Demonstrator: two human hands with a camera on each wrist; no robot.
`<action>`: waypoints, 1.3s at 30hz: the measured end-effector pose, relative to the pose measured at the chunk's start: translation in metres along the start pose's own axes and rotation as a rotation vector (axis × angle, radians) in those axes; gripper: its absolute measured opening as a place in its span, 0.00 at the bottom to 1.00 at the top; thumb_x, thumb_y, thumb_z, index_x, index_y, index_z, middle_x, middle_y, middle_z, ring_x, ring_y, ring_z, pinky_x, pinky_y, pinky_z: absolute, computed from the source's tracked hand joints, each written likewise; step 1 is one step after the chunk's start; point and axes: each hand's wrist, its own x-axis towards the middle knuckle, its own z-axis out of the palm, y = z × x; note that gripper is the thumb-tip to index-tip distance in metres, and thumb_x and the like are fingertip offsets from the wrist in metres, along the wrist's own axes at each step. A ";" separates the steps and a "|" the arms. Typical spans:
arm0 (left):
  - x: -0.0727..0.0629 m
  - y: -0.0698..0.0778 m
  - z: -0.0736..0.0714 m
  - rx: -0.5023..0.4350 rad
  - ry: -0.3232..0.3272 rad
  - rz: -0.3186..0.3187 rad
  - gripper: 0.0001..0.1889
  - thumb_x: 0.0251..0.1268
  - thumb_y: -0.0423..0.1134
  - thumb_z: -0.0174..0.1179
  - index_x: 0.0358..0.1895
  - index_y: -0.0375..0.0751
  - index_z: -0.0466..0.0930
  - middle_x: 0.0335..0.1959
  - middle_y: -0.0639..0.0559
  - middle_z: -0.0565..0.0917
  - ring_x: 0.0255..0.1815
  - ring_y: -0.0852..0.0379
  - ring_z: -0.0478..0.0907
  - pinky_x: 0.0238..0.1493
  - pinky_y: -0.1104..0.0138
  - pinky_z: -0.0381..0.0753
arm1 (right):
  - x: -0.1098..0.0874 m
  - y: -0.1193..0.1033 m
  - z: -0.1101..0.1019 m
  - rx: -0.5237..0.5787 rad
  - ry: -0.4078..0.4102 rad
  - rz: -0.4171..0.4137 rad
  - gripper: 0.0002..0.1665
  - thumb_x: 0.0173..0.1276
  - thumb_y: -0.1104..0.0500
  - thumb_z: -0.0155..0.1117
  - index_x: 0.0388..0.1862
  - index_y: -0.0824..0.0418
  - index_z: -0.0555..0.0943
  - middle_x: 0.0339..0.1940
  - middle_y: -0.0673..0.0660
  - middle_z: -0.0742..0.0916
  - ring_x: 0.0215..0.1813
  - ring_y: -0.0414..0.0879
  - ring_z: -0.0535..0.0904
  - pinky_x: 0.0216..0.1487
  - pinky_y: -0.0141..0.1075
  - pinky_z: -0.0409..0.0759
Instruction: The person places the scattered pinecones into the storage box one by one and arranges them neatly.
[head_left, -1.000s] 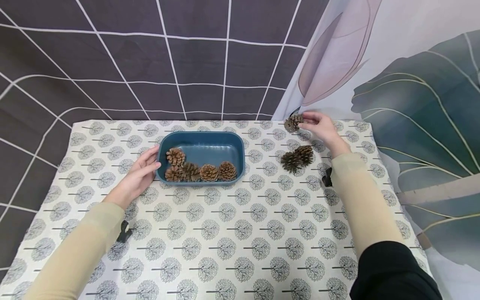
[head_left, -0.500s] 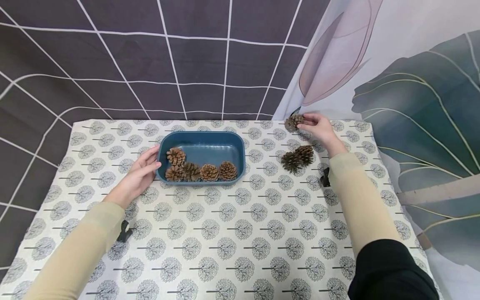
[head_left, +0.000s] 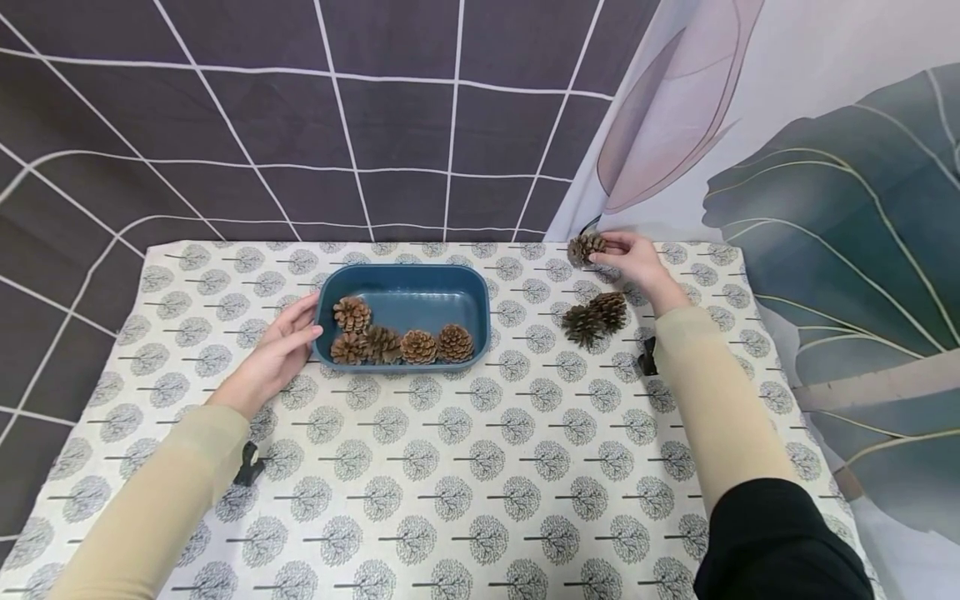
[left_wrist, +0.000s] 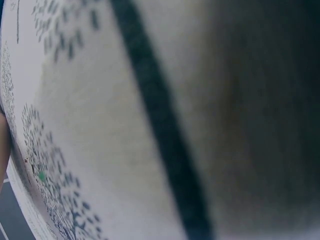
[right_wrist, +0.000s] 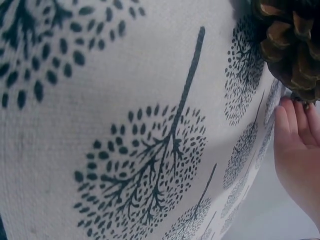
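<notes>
In the head view a blue rectangular container [head_left: 408,304] holds several brown pine cones [head_left: 417,345], lined along its near side and left end. My left hand [head_left: 279,348] rests against the container's left end, fingers and thumb extended along its outer wall. At the back right of the table my right hand [head_left: 630,260] pinches a greyish-brown pine cone [head_left: 585,248] between thumb and fingers. Two darker pine cones [head_left: 596,318] lie touching each other, nearer than that hand. One pine cone [right_wrist: 295,47] looms large in the right wrist view, overlapping the fingers.
A white cloth with a tree print [head_left: 480,500] covers the table. Behind it hangs a dark curtain with white grid lines [head_left: 397,125]. A pale curtain with large leaves [head_left: 832,225] hangs at the right, close to the table's edge.
My right hand and the pine cone in it have shifted very slightly left and nearer. The left hand, container and other pine cones stay where they were.
</notes>
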 end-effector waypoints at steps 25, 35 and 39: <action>-0.001 -0.001 0.000 -0.008 -0.002 0.001 0.34 0.81 0.27 0.52 0.84 0.46 0.55 0.67 0.73 0.76 0.69 0.75 0.73 0.89 0.65 0.52 | -0.021 -0.034 0.006 -0.034 -0.019 -0.164 0.42 0.72 0.62 0.70 0.82 0.62 0.66 0.80 0.69 0.73 0.80 0.63 0.69 0.84 0.55 0.68; -0.001 -0.001 0.000 -0.018 -0.015 0.021 0.30 0.81 0.27 0.53 0.80 0.52 0.65 0.67 0.73 0.78 0.68 0.73 0.74 0.75 0.76 0.70 | -0.030 -0.065 0.028 -0.028 -0.071 -0.249 0.39 0.69 0.67 0.71 0.78 0.67 0.71 0.77 0.70 0.76 0.79 0.63 0.72 0.85 0.48 0.68; 0.000 -0.001 0.000 -0.029 -0.028 0.031 0.28 0.81 0.26 0.53 0.76 0.56 0.70 0.66 0.72 0.79 0.68 0.72 0.75 0.69 0.78 0.73 | -0.032 -0.075 0.039 -0.020 -0.102 -0.285 0.38 0.68 0.68 0.72 0.77 0.67 0.72 0.75 0.70 0.77 0.78 0.64 0.73 0.84 0.48 0.69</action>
